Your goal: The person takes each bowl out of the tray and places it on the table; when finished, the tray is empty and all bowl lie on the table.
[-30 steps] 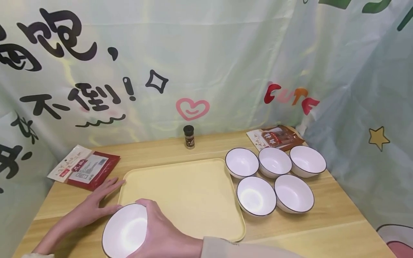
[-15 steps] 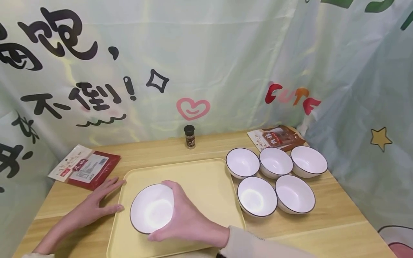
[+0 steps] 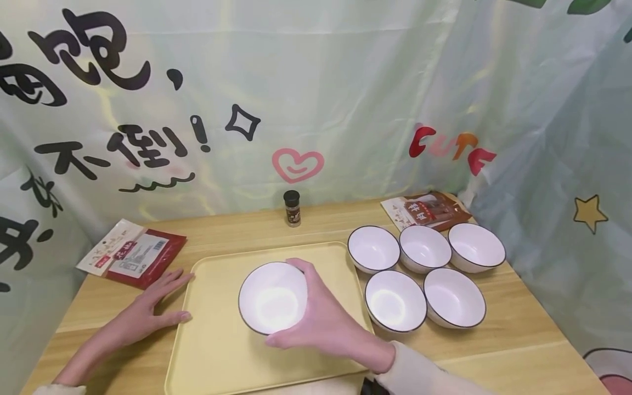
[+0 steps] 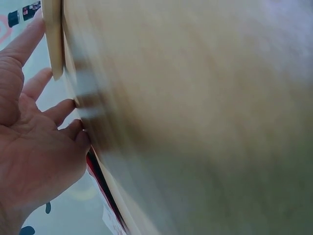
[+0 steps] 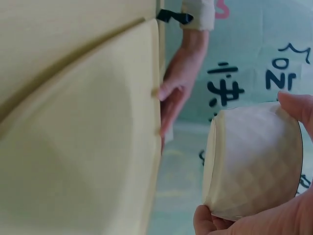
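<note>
My right hand point(image 3: 326, 323) grips a white bowl point(image 3: 271, 299) with a dark rim by its right side, thumb at the near side and fingers at the far side. The bowl is over the middle of a pale yellow tray point(image 3: 212, 356). In the right wrist view, a gap shows between the bowl's patterned outer wall point(image 5: 259, 161) and the tray point(image 5: 98, 147). At the tray's left edge, my left hand point(image 3: 145, 315) rests with fingers spread, thumb and fingertips right at the rim. It holds nothing.
Several more white bowls point(image 3: 395, 302) stand grouped right of the tray. Behind them lies a brown packet point(image 3: 429, 211). A spice jar point(image 3: 292, 208) with a black cap stands behind the tray; a red packet point(image 3: 143, 255) lies at the back left. A printed curtain point(image 3: 345, 109) encloses the table.
My right hand has carried the bowl from the tray's near left corner rightward and away from me, over the tray's middle. My left hand has stayed at the tray's left edge.
</note>
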Motion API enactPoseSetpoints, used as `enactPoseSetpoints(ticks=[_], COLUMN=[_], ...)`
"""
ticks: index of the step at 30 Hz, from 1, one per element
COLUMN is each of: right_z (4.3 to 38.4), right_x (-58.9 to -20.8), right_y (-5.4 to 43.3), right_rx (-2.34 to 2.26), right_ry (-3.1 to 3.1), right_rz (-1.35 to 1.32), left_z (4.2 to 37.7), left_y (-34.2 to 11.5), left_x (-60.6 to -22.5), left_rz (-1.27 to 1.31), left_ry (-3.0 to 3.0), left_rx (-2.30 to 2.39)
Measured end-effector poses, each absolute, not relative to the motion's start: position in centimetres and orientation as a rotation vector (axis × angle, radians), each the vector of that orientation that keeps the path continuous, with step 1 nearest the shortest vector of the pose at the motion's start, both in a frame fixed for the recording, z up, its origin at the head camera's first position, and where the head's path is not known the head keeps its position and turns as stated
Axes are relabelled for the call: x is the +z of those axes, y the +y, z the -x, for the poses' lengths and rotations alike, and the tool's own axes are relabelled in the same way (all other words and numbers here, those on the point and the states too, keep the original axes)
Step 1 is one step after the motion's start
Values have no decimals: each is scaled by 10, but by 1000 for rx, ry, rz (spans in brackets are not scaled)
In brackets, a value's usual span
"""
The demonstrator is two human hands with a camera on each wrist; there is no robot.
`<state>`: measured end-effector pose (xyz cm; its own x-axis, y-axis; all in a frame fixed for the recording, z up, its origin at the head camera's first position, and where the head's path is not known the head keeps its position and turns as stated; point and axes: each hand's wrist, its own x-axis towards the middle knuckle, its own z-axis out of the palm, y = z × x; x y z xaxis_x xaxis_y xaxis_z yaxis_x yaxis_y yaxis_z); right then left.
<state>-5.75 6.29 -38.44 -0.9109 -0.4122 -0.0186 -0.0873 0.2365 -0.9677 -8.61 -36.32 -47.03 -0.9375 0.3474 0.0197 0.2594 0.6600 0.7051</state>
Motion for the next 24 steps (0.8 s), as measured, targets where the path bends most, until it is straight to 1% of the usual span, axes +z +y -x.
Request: enactPoseSetpoints(ticks=[11,18,24], right_z=[71,80,81], right_x=[-369,-363,-356], right_y=[112,154,193], right_rx=[-1686,-1642,-1650], right_ry=[2453,2563,2630], right_rz=[276,279,260], left_z=[88,87,87], left_y=[-365,-366,-365], left_x=[-473,-473,-472], left_rz=[-499,-492,-499], left_ry=[2758,2753,2761], left_rx=[1106,1110,1113])
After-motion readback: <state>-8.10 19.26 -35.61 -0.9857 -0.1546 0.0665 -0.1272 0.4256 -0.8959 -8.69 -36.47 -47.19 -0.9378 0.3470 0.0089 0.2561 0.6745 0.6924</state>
